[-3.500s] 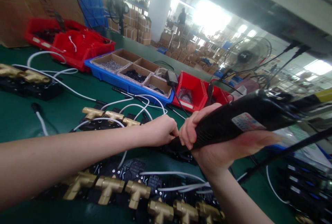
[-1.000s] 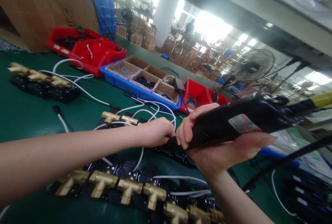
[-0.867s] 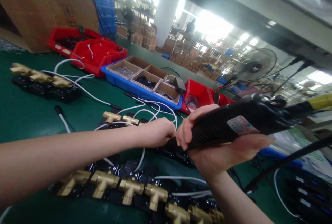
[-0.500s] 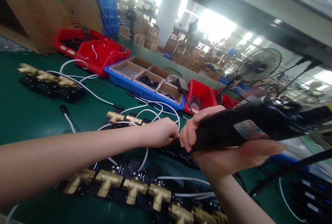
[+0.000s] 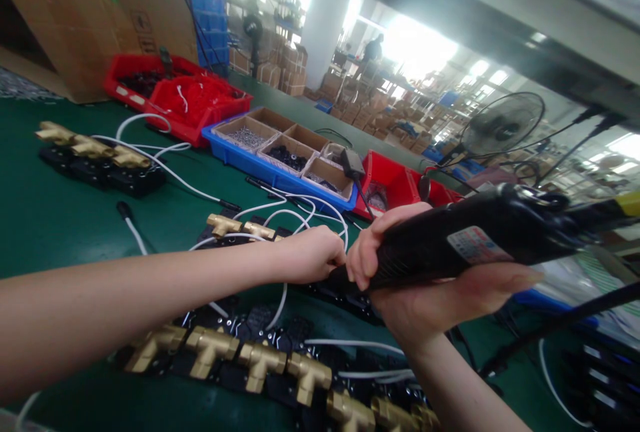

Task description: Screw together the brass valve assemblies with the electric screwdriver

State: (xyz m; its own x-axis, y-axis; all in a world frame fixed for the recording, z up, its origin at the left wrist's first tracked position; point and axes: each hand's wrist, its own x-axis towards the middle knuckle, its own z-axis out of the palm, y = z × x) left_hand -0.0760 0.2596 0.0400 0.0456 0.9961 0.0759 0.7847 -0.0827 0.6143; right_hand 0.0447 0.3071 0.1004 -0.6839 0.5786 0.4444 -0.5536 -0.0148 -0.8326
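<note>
My right hand (image 5: 400, 285) is wrapped round the grip of a black electric screwdriver (image 5: 475, 239), whose tip points down-left at a black part (image 5: 350, 299) on the green table (image 5: 45, 219). My left hand (image 5: 310, 253) is closed in a pinch right at the tool's tip; what its fingers hold is hidden. A row of brass tee fittings (image 5: 260, 365) on black bases lies just in front of both hands. A second short row of brass fittings (image 5: 240, 227) sits behind my left wrist, with white cables (image 5: 280, 209) looping around it.
A third group of brass fittings (image 5: 90, 147) lies far left. Behind are red bins (image 5: 190, 100), a blue tray (image 5: 240, 159) of cardboard boxes with screws, another red bin (image 5: 390, 182) and a fan (image 5: 500, 127). A black cable (image 5: 550, 322) runs at right. A person (image 5: 373, 49) stands far off.
Both hands keep the same hold and place at the screwdriver's tip. The view has drifted slightly, so the bins and fittings sit a little further right in the picture.
</note>
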